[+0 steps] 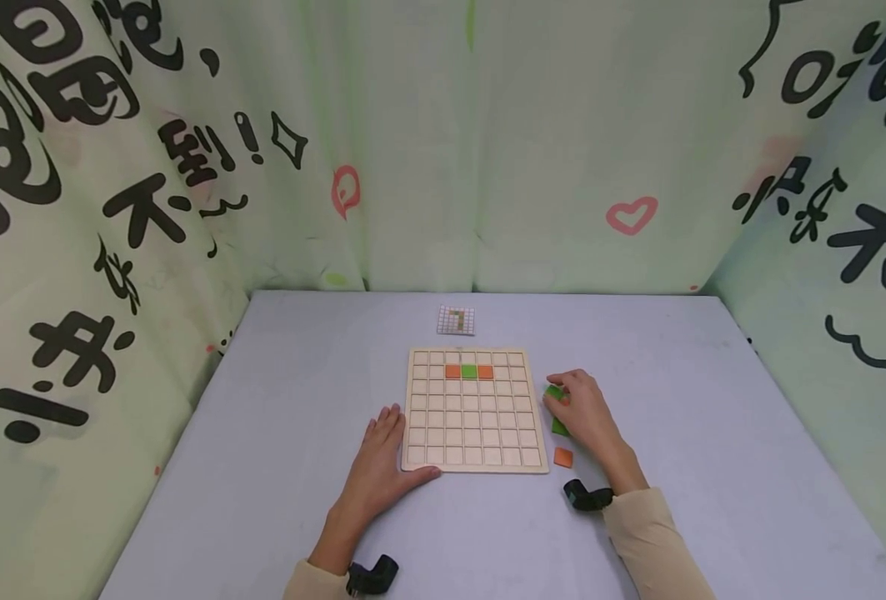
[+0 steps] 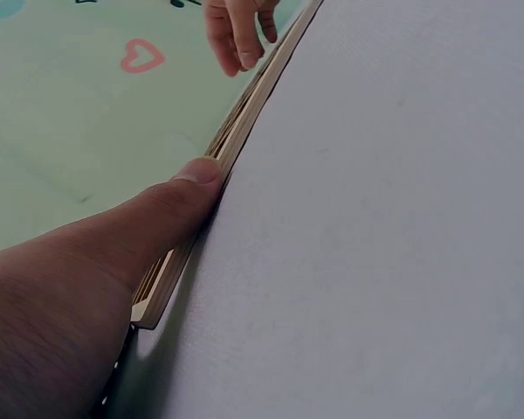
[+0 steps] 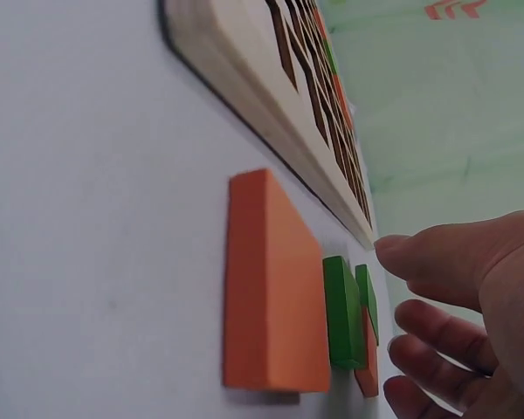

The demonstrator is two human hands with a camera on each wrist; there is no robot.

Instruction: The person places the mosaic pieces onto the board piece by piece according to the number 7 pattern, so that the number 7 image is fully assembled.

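Observation:
A light wooden grid board (image 1: 473,467) lies on the table, with an orange, a green (image 1: 469,372) and an orange tile side by side in one row near its far edge. My left hand (image 1: 375,467) rests against the board's near left corner, fingers along the left side and thumb on the front edge. Just right of the board, my right hand (image 1: 585,414) hovers over loose tiles, thumb and fingers apart around a green tile (image 1: 554,391). Another green tile (image 3: 343,312) and a nearer orange tile (image 3: 279,297) lie below; a further orange one (image 3: 367,360) shows behind.
A small card (image 1: 456,321) with a printed grid pattern lies beyond the board's far edge. The table (image 1: 307,375) has a pale cloth, and curtains with black lettering (image 1: 412,125) stand behind and at both sides.

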